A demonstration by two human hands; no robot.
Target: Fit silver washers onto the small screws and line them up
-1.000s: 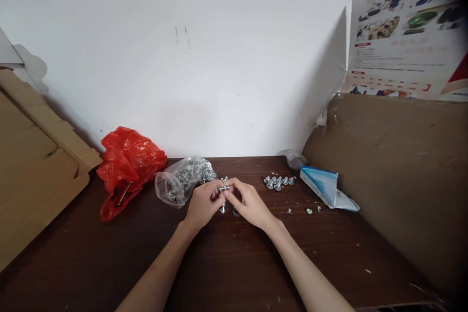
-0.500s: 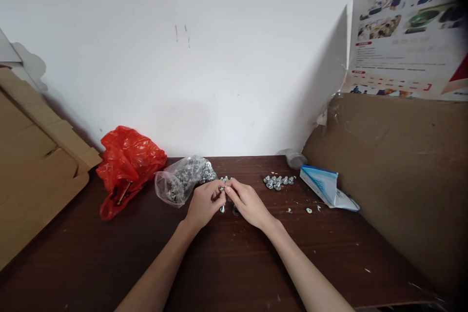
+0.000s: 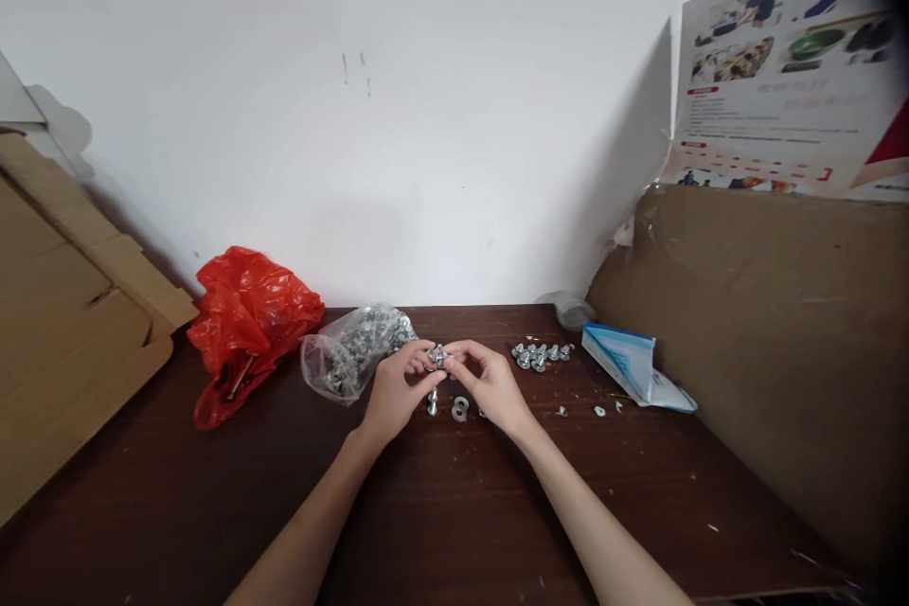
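In the head view, my left hand (image 3: 399,390) is closed in a pinch on a small shiny bolt (image 3: 436,359) with a washer-like disc on it. From the other side, the thumb and fingertips of my right hand (image 3: 491,386) close on the bolt's end. Fingers partly cover it, and similar metal pieces just behind blur its outline. Below the hands, another bolt (image 3: 433,402) stands on the dark table (image 3: 440,511). To its right lie a couple of flat washers (image 3: 460,409), overlapping. A small piece by the right wrist is mostly hidden.
Left of the hands lies a clear plastic bag (image 3: 347,360) full of metal hardware, beside a red plastic bag (image 3: 248,303). To the right are several bolts with washers (image 3: 540,355), a blue-and-white packet (image 3: 625,365) and scraps. Cardboard (image 3: 767,303) stands at both sides; a wall is behind.
My hands have turned slightly and the fingers have loosened, so more of the metal piece shows between them. The washers below, earlier partly covered by my right hand, are now visible.
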